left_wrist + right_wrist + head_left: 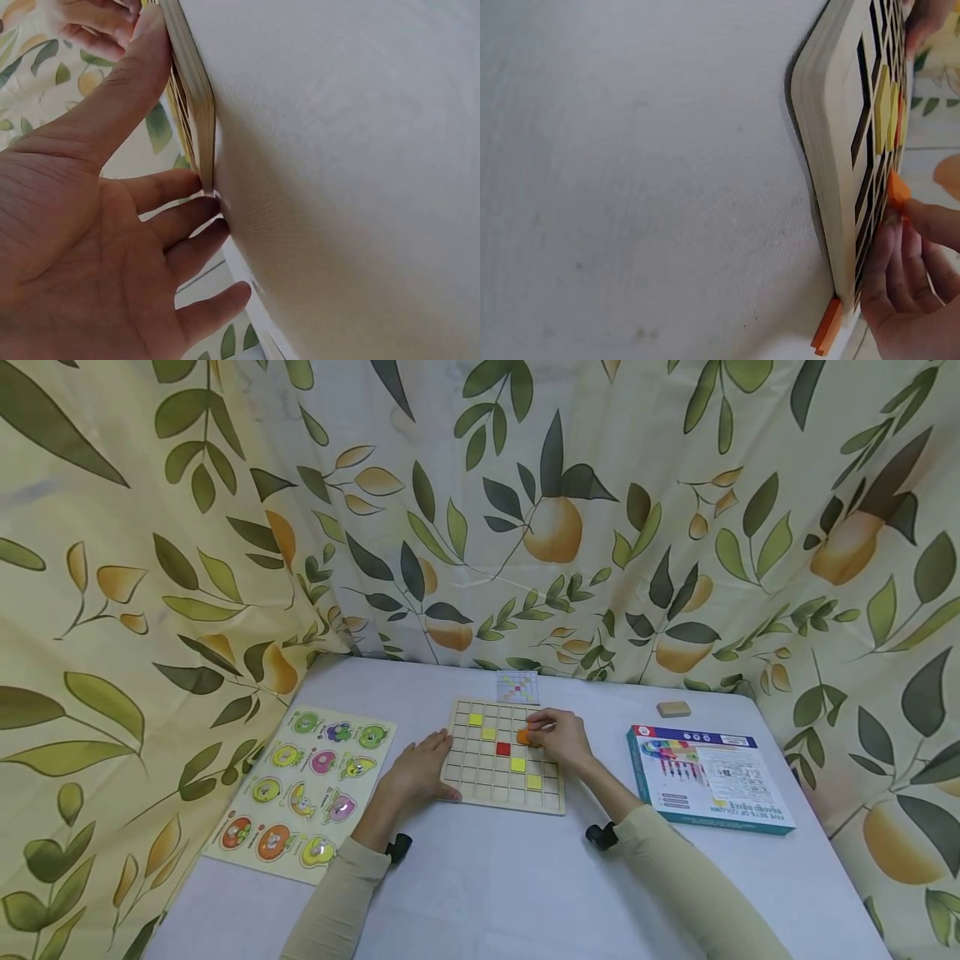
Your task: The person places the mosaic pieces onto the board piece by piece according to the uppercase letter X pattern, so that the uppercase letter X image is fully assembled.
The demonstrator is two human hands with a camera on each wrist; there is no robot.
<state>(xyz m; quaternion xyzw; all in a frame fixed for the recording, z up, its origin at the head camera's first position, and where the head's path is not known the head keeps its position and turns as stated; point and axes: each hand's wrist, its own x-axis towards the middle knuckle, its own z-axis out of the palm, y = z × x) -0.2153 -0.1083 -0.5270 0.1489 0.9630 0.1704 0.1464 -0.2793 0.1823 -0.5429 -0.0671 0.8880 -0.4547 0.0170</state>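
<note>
Curtain [480, 602], fruit & leaf print, hangs behind the grid and out past both its sides. White table [495, 885] lies under the grid. Fruit board [345, 787], w/ rows of fruit & veg pics, is L of the grid, apart from it; my L arm overlaps its nr corner. Box [712, 777], printed top & teal sides, lies flat well R of the grid.

The grid [472, 777] itself is pale wood ruled into squares, flat in front of me. My L hand [416, 770] is at its L side, fingers mostly straight, thumb spread wide from them; I touch the grid's edge, thumb by the nr L corner, no pinch. My R hand [562, 739] is over the grid's R half, thumb & finger closed down to a tile's width.

Card [517, 687], printed w/ small coloured squares, is at the grid's far edge; can't tell if they touch. Wood block [673, 709] is well R of the grid, approx level w/ its far edge.

Four yellow tiles [518, 765] & one red tile [503, 749] make a diagonal on the grid, far L to nr R, red in mid. Orange tile [898, 193] is in my R pinch, tilted, at the grid's surface; can't tell if it touches. Another orange pc [826, 326] is on the table just beside the grid's R edge.
</note>
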